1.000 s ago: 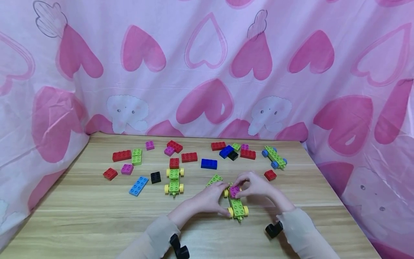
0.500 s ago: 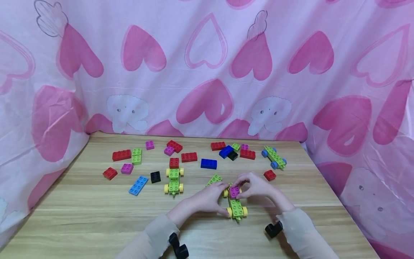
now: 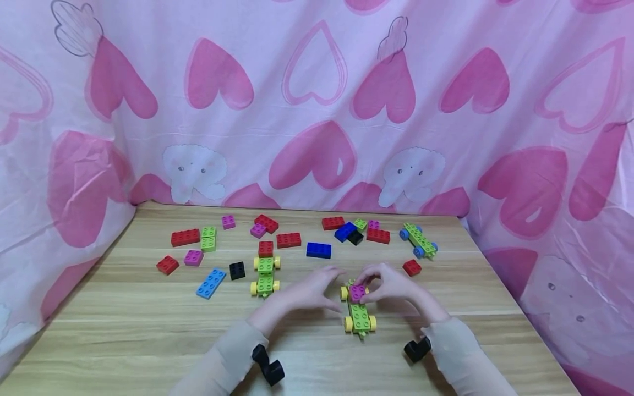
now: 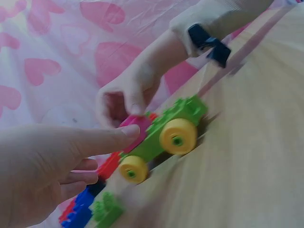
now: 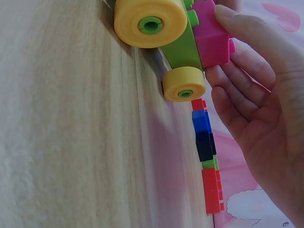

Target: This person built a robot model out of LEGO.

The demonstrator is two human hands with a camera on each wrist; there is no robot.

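A lime-green toy car base (image 3: 360, 319) with yellow wheels stands on the table at the centre right. On its far end sits a magenta building brick (image 3: 356, 293), which my right hand (image 3: 393, 286) pinches between thumb and fingers. The right wrist view shows the thumb on the top of this magenta brick (image 5: 211, 40) and fingers at its side. My left hand (image 3: 304, 294) is just left of the car, fingers spread and holding nothing. In the left wrist view, my left thumb (image 4: 111, 140) overlaps the brick. A green studded piece (image 4: 107, 211) lies near the left hand.
A second yellow-wheeled car (image 3: 265, 283) stands to the left, a red brick (image 3: 265, 249) at its far end. At back right is a blue-wheeled green car (image 3: 418, 240). Loose pieces include a light-blue plate (image 3: 211, 283), a black brick (image 3: 237, 270) and a blue brick (image 3: 318, 250).
My left hand has let go of the car's left side and drawn back to the left, hiding the green plate behind it. The right hand stays on the magenta brick.
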